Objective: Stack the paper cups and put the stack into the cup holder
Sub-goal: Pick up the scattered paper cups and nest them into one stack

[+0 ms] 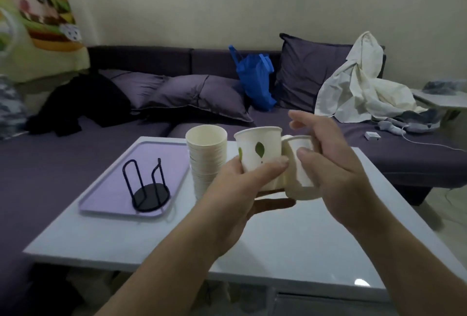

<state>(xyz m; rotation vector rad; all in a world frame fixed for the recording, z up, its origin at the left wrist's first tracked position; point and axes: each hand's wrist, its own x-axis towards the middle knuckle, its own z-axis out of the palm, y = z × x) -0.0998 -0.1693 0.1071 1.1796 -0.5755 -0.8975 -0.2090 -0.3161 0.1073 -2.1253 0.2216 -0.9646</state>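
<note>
My left hand (242, 184) grips an upright white paper cup with green leaf prints (260, 150), held above the table. Right beside it, my right hand (328, 161) holds a plain white paper cup (300, 164), tilted, its rim touching the leaf cup's side. A tall stack of white paper cups (207, 156) stands on the table just left of my hands. The black wire cup holder (149, 186) stands empty on a lilac tray (106, 189) further left.
The white table (290, 245) carries the tray and the stack. Behind it runs a purple sofa (404, 156) with cushions, a blue bag (256, 80), a white cloth (358, 88) and dark clothing (83, 103).
</note>
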